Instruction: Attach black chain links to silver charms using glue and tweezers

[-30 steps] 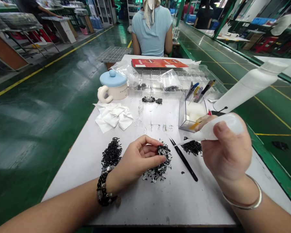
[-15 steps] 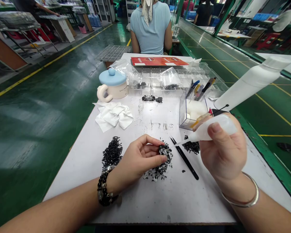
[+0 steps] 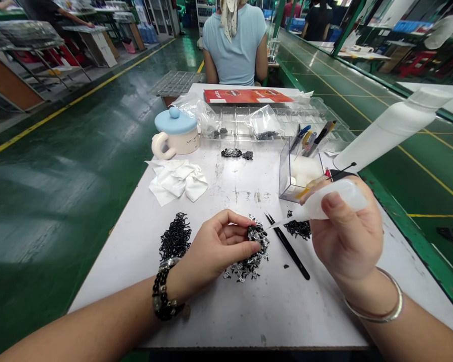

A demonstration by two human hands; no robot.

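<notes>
Two bare hands at work here over a white-topped workbench (image 3: 256, 317), and right in the middle of it all sits a loose pile of small black-and-silver metal parts (image 3: 247, 264). The left hand (image 3: 215, 246) is down on that pile: fingers curled and close together, thumb lying across them, the tips pressed right against its upper edge. Is a piece pinched between them? Can't tell from here. Over on the right, the right hand (image 3: 347, 236) has its fingers wrapped firmly round a white squeeze bottle (image 3: 334, 198), thumb on top, the thin nozzle (image 3: 279, 223) pointing left, just above the pile and near the left fingertips. Black tweezers (image 3: 287, 246) lie on the bench just beside the pile, tips up, between the two hands. A heap of black wiry parts (image 3: 174, 237) sits left of the left hand, a smaller one (image 3: 297, 230) under the nozzle's far side. Further up, a clear acrylic box (image 3: 292, 183) holds pens, next to a compartment tray (image 3: 275, 123), a blue-lidded mug (image 3: 175, 131) and a crumpled white cloth (image 3: 177, 182). Across the bench, a co-worker (image 3: 234, 45) sits with their back turned.
</notes>
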